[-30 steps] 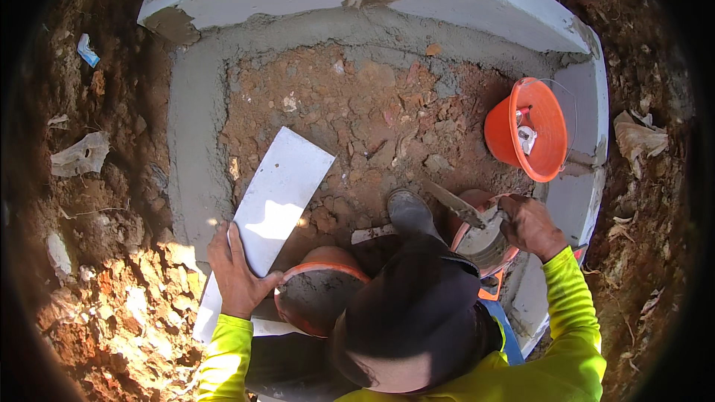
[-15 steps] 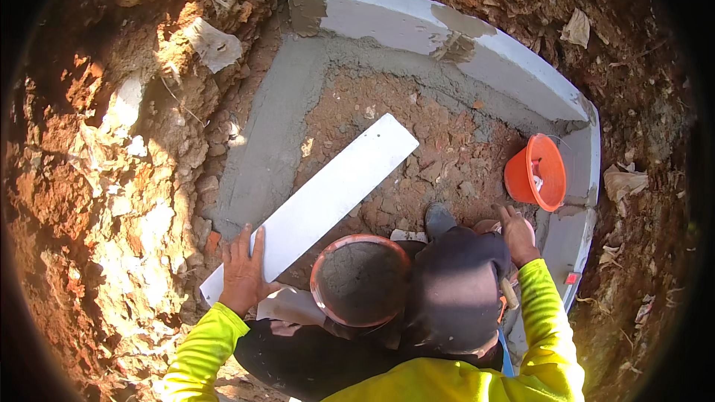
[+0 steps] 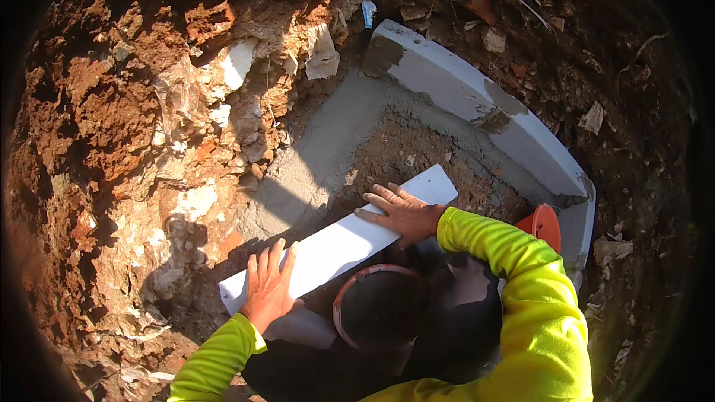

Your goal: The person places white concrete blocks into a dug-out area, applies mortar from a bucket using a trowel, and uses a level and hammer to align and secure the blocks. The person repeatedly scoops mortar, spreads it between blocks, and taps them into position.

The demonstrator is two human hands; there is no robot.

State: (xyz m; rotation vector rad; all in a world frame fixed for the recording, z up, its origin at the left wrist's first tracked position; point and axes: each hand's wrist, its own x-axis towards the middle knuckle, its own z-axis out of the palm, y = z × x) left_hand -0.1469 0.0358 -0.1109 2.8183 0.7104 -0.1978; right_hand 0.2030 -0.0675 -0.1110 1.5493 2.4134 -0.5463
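A white rectangular block (image 3: 350, 242) lies diagonally across my lower view. My left hand (image 3: 269, 283) grips its lower-left end, fingers spread over the top and thumb down the near side. My right hand (image 3: 402, 216) grips it toward the upper-right end, fingers over the far edge. Just below the block is a round bucket (image 3: 380, 309), its inside in shadow. An orange bucket (image 3: 545, 232) shows behind my right sleeve. Beyond the block, a band of grey mortar (image 3: 320, 149) runs beside bare rubble soil.
A low wall of pale blocks (image 3: 447, 85) with mortar at the joints curves round the back and right. A rough, sunlit earth bank (image 3: 126, 149) with stones and debris rises on the left. A small blue scrap (image 3: 368, 13) lies past the wall's far end.
My view has swung left. My right hand, holding a trowel a second ago, has left it by the buckets and moved across onto the white block. My left hand stays on the block.
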